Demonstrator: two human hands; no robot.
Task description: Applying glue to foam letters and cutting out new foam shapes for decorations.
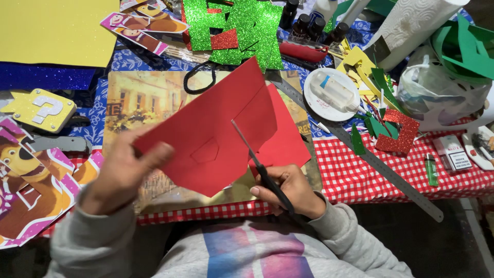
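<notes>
My left hand (pixel 121 172) grips the left corner of a red foam sheet (pixel 216 128), thumb on top, holding it tilted above the table. A pencilled outline shows near the sheet's middle. My right hand (pixel 288 190) holds black-handled scissors (pixel 257 162), whose blades reach up into the sheet along a cut. A loose flap of red sheet hangs to the right of the blades.
Beneath lies a picture board (pixel 149 98) on a red checked tablecloth (pixel 360 175). A long metal ruler (pixel 391 175) runs diagonally at right. A white plate with a glue bottle (pixel 332 92), green glitter pieces (pixel 242 25), a paper towel roll (pixel 411 25) and cartoon cutouts (pixel 25 180) surround it.
</notes>
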